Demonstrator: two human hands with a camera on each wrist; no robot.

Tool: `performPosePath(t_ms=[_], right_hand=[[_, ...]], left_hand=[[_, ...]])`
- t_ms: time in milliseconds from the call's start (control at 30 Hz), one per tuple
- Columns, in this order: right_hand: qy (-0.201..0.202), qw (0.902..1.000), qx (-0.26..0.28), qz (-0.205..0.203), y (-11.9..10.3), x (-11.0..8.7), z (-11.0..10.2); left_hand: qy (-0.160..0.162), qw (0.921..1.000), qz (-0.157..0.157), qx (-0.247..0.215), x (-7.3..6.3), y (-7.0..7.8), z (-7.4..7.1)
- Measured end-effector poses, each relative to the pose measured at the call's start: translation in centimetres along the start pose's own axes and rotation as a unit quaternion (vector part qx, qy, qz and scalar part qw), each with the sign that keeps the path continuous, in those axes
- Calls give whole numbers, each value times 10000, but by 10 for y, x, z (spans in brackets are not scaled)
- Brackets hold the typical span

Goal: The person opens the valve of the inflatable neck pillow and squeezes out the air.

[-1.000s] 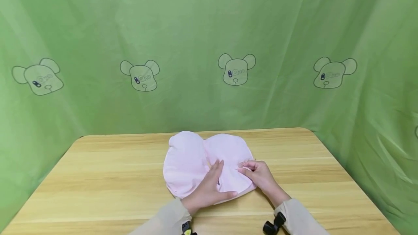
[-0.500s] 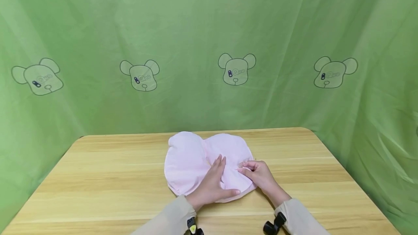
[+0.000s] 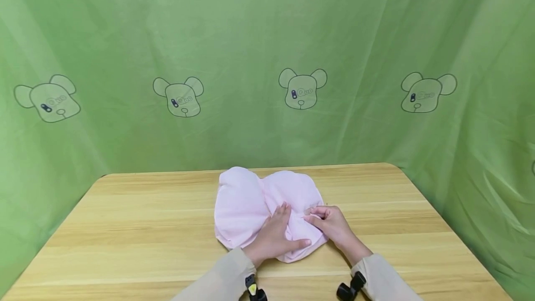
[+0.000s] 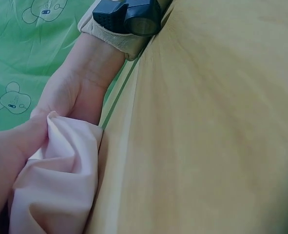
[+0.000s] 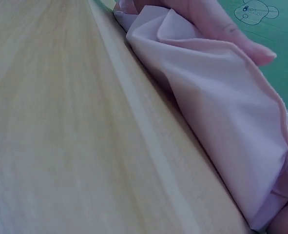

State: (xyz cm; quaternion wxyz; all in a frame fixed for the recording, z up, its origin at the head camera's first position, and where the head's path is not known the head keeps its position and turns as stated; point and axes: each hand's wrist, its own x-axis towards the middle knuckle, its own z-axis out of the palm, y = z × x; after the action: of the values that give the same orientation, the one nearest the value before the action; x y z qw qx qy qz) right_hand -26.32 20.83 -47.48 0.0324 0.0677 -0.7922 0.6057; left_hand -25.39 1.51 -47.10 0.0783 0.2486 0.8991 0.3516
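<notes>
A pale pink cloth piece [image 3: 242, 199] with two puffy, rounded lobes lies on the wooden table, creased down its middle. My left hand [image 3: 273, 238] presses flat on its near part, fingers straight and thumb spread to the right. At the right side, my right hand [image 3: 334, 226] pinches the cloth between thumb and fingers. A small clear bit [image 3: 308, 210] shows at those fingertips, too small to identify. The left wrist view shows the cloth's near edge [image 4: 61, 190] bunched in folds. In the right wrist view, its edge [image 5: 221, 87] rises off the tabletop beside the left thumb [image 5: 251, 48].
The wooden table [image 3: 138, 226] has rounded far corners. Behind it and at both sides hangs a green curtain [image 3: 238, 36] printed with bear heads. Black cameras [image 3: 351, 287] are strapped at both sleeves.
My left hand has slid slightly right, carrying the cloth's left lobe and near edge with it and bunching the middle. My right hand has stayed in place with its pinch.
</notes>
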Motion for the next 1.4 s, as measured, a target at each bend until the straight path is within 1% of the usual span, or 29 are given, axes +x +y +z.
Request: performPosePath(t_ms=[200,467,567,800,933,1100,1400], right_hand=[[-23,10000,-89,20,-1,0,0],[-78,9996,-265,46,1,0,0],[-77,9995,-305,91,2,1,0],[-87,9988,-490,15,3,1,0],[-92,9984,-565,11,3,1,0],[-119,9981,-599,-32,3,1,1],[-150,9976,-663,-95,2,0,0]], left_hand=[[-92,9995,-66,286,2,0,1],[-139,9987,-120,468,2,-2,4],[-150,9987,-116,475,2,-2,5],[-153,9987,-74,484,0,0,4],[-147,9982,-57,574,0,0,5],[-159,9972,-98,722,0,0,5],[-194,9966,-212,773,0,3,4]])
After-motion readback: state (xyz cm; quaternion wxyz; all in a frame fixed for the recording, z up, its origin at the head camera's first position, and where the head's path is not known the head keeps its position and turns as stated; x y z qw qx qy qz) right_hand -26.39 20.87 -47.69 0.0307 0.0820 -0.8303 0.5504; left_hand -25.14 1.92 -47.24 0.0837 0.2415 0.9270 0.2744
